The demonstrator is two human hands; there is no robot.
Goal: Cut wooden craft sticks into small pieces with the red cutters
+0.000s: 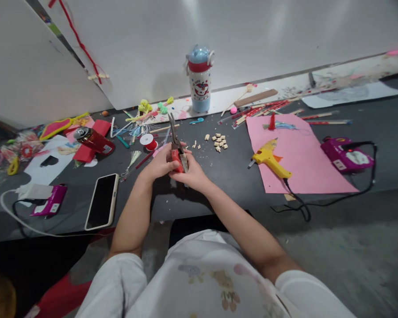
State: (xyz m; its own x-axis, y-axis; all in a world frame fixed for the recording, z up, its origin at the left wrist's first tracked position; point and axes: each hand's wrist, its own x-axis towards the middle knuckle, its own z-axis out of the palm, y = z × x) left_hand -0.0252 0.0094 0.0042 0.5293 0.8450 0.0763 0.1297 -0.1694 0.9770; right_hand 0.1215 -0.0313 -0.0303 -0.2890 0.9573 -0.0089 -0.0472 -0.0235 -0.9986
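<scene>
In front of my body, above the near part of the dark table, my two hands meet around a pair of pliers. Its long grey jaws point up and away from me, slightly apart. My left hand is closed on the red handle side. My right hand is closed at the other side, its thumb and fingers by a greyish handle part. Whether anything small sits between my fingers is hidden. Just beyond my right hand lie several short cut wooden pieces. A red thread spool stands beyond my left hand.
A yellow glue gun rests on pink paper, its cord running off the table's front edge. Purple power boxes lie at both sides. A phone, red can, bottle and red-wrapped sticks stand or lie around.
</scene>
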